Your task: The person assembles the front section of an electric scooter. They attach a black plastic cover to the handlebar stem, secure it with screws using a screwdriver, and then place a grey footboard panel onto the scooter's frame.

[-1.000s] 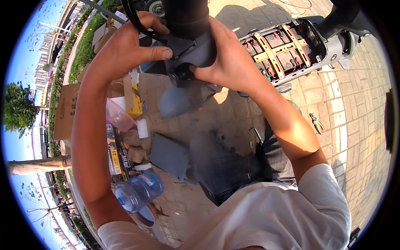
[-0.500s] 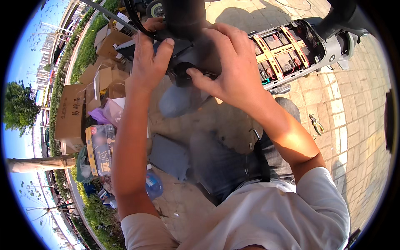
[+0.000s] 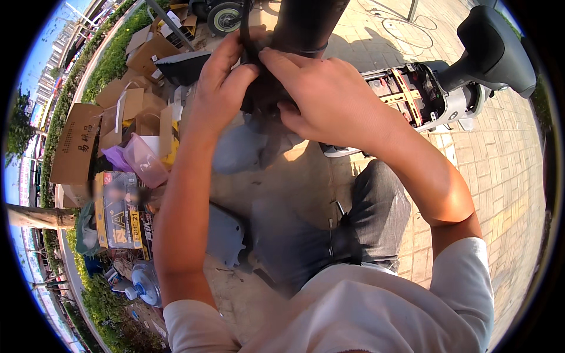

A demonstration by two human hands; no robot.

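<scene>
This was an outdoor spot in a town, serving as an open-air workshop. Sunlit brick paving point(image 3: 447, 176) lay underfoot, and a hedge point(image 3: 61, 100), a tree trunk point(image 3: 41, 217) and distant buildings point(image 3: 61, 46) showed at the left. A scooter point(image 3: 440, 112) stood opened up; cardboard boxes point(image 3: 73, 141) were heaped near the hedge.

shirt point(image 3: 376, 300): whitish, short-sleeved, creased | jeans point(image 3: 381, 206): dark grey, creased at knee

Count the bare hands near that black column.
2: left hand beside the black cable, right hand at the black column's lower end. Some fingertips are hidden.
</scene>
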